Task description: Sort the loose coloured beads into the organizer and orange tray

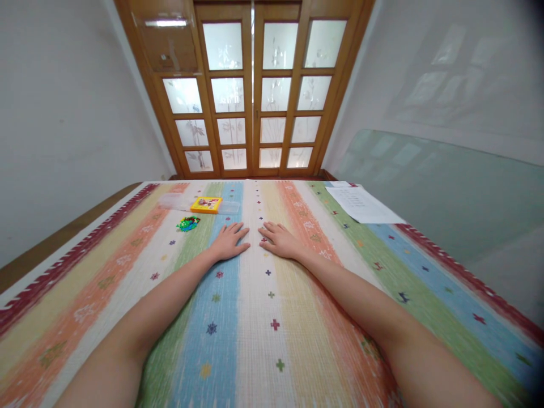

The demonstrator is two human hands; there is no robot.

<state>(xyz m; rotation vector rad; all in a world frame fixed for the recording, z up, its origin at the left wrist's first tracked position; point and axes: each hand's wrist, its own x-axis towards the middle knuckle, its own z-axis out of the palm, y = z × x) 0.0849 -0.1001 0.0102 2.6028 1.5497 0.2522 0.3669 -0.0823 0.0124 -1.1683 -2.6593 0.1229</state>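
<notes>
My left hand [230, 241] lies flat on the striped tablecloth [255, 317], palm down with its fingers apart, on the blue stripe. Across a small gap, my right hand [278, 240] rests the same way, fingers spread, on the white and cream stripes. Neither hand holds anything. Beyond and left of my left hand is a small pile of green, blue and dark bits [188, 224], too small to make out singly. Behind the pile sits a yellow box [206, 205] with a picture on it, and clear plastic pieces [229, 208] lie at its sides.
White printed sheets [361, 204] lie at the far right of the table. Past the far edge stand wooden doors [253, 96] with frosted panes. A pale green glass-like panel [425, 181] is along the right wall, and a brown wooden edge [63, 235] runs along the left.
</notes>
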